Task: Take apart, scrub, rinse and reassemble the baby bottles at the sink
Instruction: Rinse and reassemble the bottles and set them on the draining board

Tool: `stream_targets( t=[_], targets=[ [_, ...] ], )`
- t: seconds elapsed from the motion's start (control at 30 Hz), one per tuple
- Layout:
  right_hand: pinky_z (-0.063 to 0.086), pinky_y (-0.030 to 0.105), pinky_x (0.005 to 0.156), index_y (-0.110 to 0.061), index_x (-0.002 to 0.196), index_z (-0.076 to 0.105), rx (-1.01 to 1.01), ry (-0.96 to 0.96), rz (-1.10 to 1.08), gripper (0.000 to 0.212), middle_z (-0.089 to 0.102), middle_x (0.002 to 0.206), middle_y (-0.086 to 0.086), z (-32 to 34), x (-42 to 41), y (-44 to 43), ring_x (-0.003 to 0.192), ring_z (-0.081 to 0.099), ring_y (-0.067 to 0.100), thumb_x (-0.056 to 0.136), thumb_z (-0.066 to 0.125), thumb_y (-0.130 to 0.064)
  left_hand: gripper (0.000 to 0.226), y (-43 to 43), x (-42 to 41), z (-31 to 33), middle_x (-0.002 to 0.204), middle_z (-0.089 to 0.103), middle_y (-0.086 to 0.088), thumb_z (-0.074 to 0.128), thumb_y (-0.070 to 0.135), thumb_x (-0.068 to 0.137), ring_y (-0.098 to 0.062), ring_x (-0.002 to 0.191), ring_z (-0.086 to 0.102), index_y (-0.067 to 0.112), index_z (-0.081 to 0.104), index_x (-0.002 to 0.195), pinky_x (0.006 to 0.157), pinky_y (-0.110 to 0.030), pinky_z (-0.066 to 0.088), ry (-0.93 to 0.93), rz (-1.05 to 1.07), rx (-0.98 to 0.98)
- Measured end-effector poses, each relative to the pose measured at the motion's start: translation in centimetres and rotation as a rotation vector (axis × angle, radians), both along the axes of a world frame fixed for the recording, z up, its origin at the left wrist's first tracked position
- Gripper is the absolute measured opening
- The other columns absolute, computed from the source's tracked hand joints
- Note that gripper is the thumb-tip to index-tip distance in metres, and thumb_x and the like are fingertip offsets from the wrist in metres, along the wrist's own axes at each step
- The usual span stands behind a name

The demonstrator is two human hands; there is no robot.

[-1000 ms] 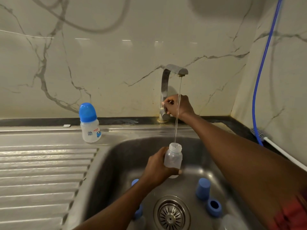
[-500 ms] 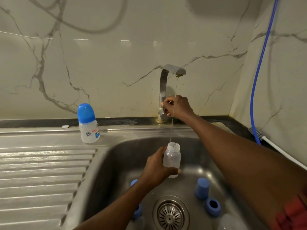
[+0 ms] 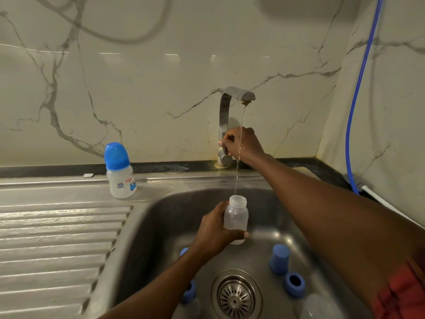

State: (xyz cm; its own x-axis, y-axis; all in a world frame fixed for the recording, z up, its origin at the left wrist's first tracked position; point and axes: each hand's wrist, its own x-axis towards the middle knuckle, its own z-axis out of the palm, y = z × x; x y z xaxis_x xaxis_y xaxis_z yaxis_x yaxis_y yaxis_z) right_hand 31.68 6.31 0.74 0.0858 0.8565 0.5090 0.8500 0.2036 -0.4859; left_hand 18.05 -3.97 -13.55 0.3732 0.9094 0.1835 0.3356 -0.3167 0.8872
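My left hand [image 3: 215, 229] grips an uncapped clear baby bottle [image 3: 236, 217] upright over the sink basin [image 3: 165, 222], under a thin stream of water from the tap [image 3: 232, 97]. My right hand [image 3: 242, 146] is curled round the tap handle at the tap's base. A blue cap [image 3: 279, 259] and a blue screw ring [image 3: 294, 284] lie in the basin to the right of the drain [image 3: 235, 298]. More blue parts [image 3: 189, 293] sit left of the drain, partly hidden by my left arm. An assembled bottle with a blue cap [image 3: 119, 171] stands on the sink ledge at left.
A ribbed steel draining board [image 3: 57, 238] lies to the left of the basin. A blue hose [image 3: 358, 93] runs down the right wall to a bottle brush [image 3: 355, 180] on the counter. A clear bottle body [image 3: 319, 307] lies at the basin's lower right.
The water stream has thinned to a trickle. My hands and the bottle have stayed almost in place.
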Motion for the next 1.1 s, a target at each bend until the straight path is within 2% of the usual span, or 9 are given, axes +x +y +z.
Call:
stream_targets(
  t=[0.33,0.43,0.5,0.57,0.7,0.9,0.97,1.03,1.1],
  targets=[
    [0.043,0.017,0.060,-0.012,0.082,0.063,-0.008,0.003,0.020,0.015,0.059,0.073,-0.002,0.1,0.0,-0.3,0.062,0.056,0.006,0.091,0.066,-0.023,0.075,0.2,-0.1,-0.3,0.122,0.063,0.008,0.088,0.025,0.069,-0.012,0.111,0.061,0.024,0.050,0.133,0.090,-0.029,0.056,-0.015,-0.002,0.013],
    [0.052,0.022,0.069,-0.012,0.085,0.066,-0.045,0.061,0.045,0.015,0.065,0.079,0.001,0.1,0.1,-0.4,0.066,0.062,0.010,0.092,0.066,-0.026,0.075,0.3,-0.2,-0.4,0.121,0.064,0.009,0.088,0.027,0.068,-0.011,0.110,0.062,0.027,0.050,0.133,0.090,-0.030,0.056,-0.029,0.000,0.011],
    [0.056,0.026,0.074,-0.010,0.093,0.069,-0.100,0.178,0.055,0.021,0.070,0.085,0.005,0.2,0.5,-0.6,0.073,0.069,0.018,0.093,0.064,-0.031,0.075,0.5,-0.3,-0.5,0.121,0.064,0.008,0.088,0.027,0.068,-0.012,0.111,0.062,0.026,0.050,0.133,0.091,-0.033,0.056,-0.037,0.001,0.010],
    [0.060,0.027,0.071,-0.011,0.101,0.068,-0.140,0.414,0.071,0.025,0.072,0.090,0.009,-0.1,1.2,-0.9,0.077,0.071,0.021,0.095,0.061,-0.034,0.074,0.6,-0.3,-0.6,0.123,0.063,0.007,0.088,0.027,0.069,-0.013,0.112,0.061,0.025,0.050,0.133,0.093,-0.034,0.056,-0.032,-0.003,0.005],
    [0.059,0.024,0.066,-0.012,0.105,0.069,-0.161,0.619,0.026,0.030,0.070,0.083,0.004,-1.2,2.9,-2.4,0.069,0.067,0.013,0.099,0.053,-0.036,0.070,0.6,-0.2,-0.8,0.119,0.062,0.010,0.087,0.026,0.070,-0.011,0.110,0.061,0.027,0.050,0.129,0.087,-0.025,0.055,-0.032,-0.008,0.015],
    [0.056,0.027,0.069,-0.020,0.096,0.068,-0.088,0.611,-0.018,0.024,0.071,0.087,0.002,-3.8,4.4,-7.8,0.074,0.064,0.012,0.099,0.051,-0.036,0.073,0.7,-0.1,-1.0,0.122,0.061,0.010,0.086,0.027,0.072,-0.011,0.111,0.060,0.027,0.047,0.134,0.082,-0.021,0.055,-0.081,-0.017,0.012],
    [0.056,0.030,0.070,-0.022,0.107,0.065,-0.222,0.584,0.037,0.025,0.070,0.094,0.001,-5.2,4.0,-10.3,0.081,0.065,0.015,0.094,0.057,-0.043,0.074,0.6,0.0,-0.8,0.123,0.060,0.009,0.085,0.027,0.073,-0.011,0.110,0.061,0.030,0.043,0.134,0.083,-0.026,0.058,-0.154,-0.022,-0.031],
    [0.054,0.025,0.068,-0.029,0.119,0.058,-0.413,0.500,0.129,0.036,0.066,0.106,-0.004,-6.9,2.6,-12.2,0.092,0.064,0.014,0.088,0.064,-0.047,0.071,0.6,-0.1,-0.6,0.123,0.060,0.005,0.085,0.025,0.074,-0.014,0.108,0.064,0.031,0.044,0.131,0.086,-0.036,0.059,-0.269,-0.053,-0.126],
    [0.051,0.018,0.068,-0.031,0.127,0.051,-0.458,0.458,0.169,0.045,0.061,0.115,-0.006,-8.7,1.1,-13.3,0.096,0.059,0.008,0.087,0.069,-0.040,0.070,0.3,-0.1,-0.5,0.123,0.062,0.002,0.085,0.020,0.074,-0.014,0.107,0.066,0.031,0.046,0.131,0.086,-0.038,0.060,-0.322,-0.132,-0.180]
  ],
)
